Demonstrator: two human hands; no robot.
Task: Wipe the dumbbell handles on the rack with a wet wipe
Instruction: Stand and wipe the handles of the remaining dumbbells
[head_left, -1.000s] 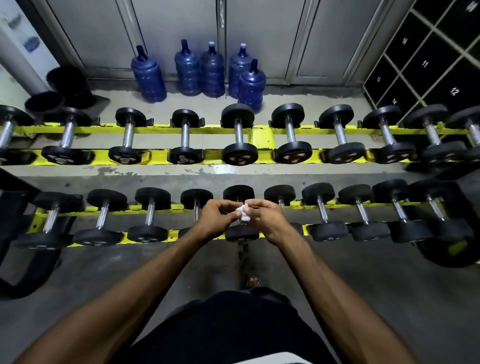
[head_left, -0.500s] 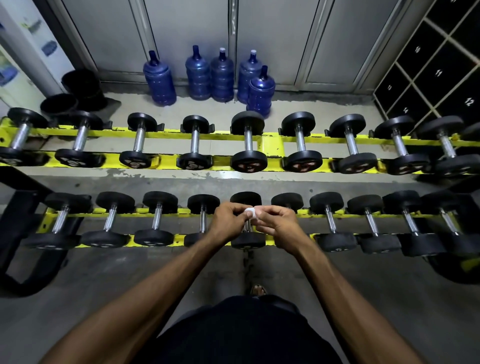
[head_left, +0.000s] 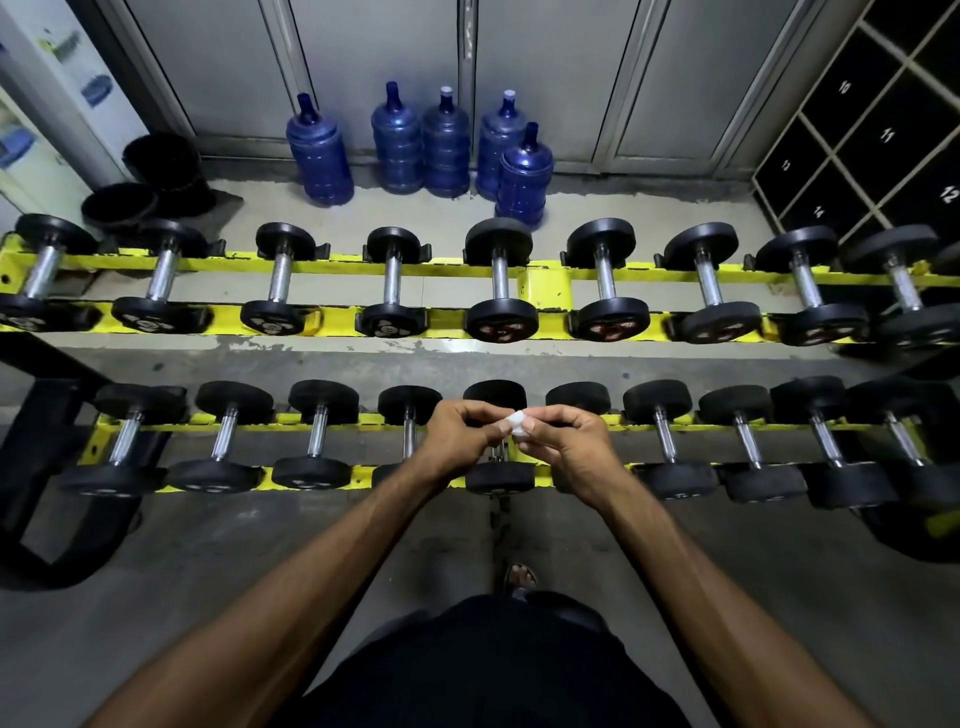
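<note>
The left hand (head_left: 460, 439) and right hand (head_left: 566, 447) are both pinching a small crumpled white wet wipe (head_left: 518, 422) just above the black-headed, chrome-handled dumbbell (head_left: 498, 475). Opening the wipe flat first is probably worthwhile, so it is wrapping fully round that dumbbell's handle.

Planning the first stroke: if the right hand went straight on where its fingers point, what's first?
The left hand, fingertip to fingertip with the right hand; both pinch the wet wipe between them. A dumbbell handle shows below the hands, but the depth gap is unclear.
</note>
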